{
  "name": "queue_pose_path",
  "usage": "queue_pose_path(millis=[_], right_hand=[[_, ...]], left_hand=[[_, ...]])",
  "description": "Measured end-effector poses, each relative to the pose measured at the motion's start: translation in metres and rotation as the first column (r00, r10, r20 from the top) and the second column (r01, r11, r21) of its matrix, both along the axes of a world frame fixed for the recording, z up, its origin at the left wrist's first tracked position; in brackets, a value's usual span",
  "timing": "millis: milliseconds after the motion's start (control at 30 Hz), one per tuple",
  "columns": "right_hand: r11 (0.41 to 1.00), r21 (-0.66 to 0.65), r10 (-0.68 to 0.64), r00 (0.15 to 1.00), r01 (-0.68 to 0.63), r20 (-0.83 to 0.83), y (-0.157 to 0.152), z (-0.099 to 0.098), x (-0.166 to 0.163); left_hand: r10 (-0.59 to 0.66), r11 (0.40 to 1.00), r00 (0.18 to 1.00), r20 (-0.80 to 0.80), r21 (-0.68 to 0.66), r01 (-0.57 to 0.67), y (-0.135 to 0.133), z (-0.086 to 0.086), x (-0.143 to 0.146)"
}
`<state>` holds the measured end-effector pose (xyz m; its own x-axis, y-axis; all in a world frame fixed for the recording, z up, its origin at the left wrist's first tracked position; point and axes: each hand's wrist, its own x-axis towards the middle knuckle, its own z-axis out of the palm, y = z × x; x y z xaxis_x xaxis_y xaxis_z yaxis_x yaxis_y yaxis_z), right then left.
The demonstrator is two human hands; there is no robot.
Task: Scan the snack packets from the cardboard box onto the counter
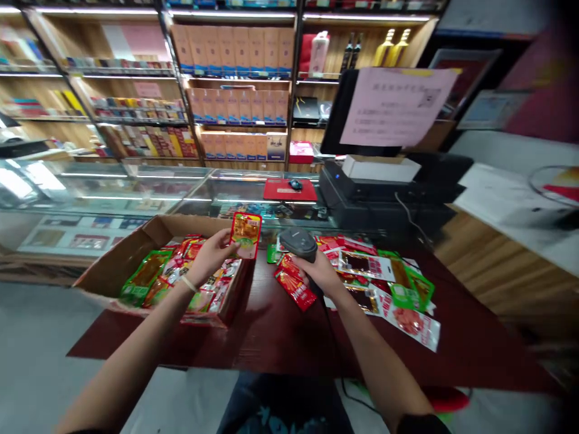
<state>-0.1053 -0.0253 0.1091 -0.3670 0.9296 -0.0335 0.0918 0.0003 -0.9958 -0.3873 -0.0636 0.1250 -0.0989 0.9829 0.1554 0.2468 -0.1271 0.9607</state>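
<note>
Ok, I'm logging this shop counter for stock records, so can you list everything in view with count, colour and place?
held snack packet: one, red and yellow, raised above the box
barcode scanner: one, dark grey, over the table centre
cardboard box: one, brown, table left, full of green and red packets
loose snack packets: many, red, green, white, spread on table right
table: one, dark red-brown
mouse pad: one, red, on glass counter, mouse on it
monitor: one, black, pink paper notice on its back
shelves: several, stocked with orange boxes
left hand: holds the packet
right hand: grips the scanner
</note>
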Motion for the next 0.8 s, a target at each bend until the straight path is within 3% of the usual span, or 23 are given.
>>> queue_pose_path(millis=[100,233,367,533,667,800], right_hand=[[0.993,-0.052,-0.106,0.994,0.105,-0.004,-0.001,-0.009,0.037],[0.966,-0.081,-0.248,0.968,0.245,-0.030,-0.008,-0.020,0.089],[0.918,-0.072,-0.392,0.920,0.390,-0.010,-0.017,-0.029,0.137],[0.842,-0.092,-0.537,0.843,0.532,-0.035,-0.032,-0.035,0.181],[0.790,-0.129,-0.604,0.797,0.600,0.004,-0.044,-0.031,0.200],[0.773,-0.149,-0.624,0.781,0.616,-0.004,-0.052,-0.031,0.207]], left_hand=[[-0.118,0.991,0.992,-0.048,-0.066,0.115,0.017,0.001,0.029],[-0.259,0.963,0.935,-0.241,-0.139,0.231,0.051,-0.012,0.082],[-0.380,0.924,0.797,-0.470,-0.160,0.346,0.079,-0.031,0.147],[-0.551,0.805,0.600,-0.580,-0.181,0.565,0.094,-0.063,0.233],[-0.430,0.827,0.517,-0.740,-0.094,0.554,0.093,-0.085,0.280],[-0.207,0.836,0.392,-0.896,0.046,0.546,0.091,-0.095,0.291]])
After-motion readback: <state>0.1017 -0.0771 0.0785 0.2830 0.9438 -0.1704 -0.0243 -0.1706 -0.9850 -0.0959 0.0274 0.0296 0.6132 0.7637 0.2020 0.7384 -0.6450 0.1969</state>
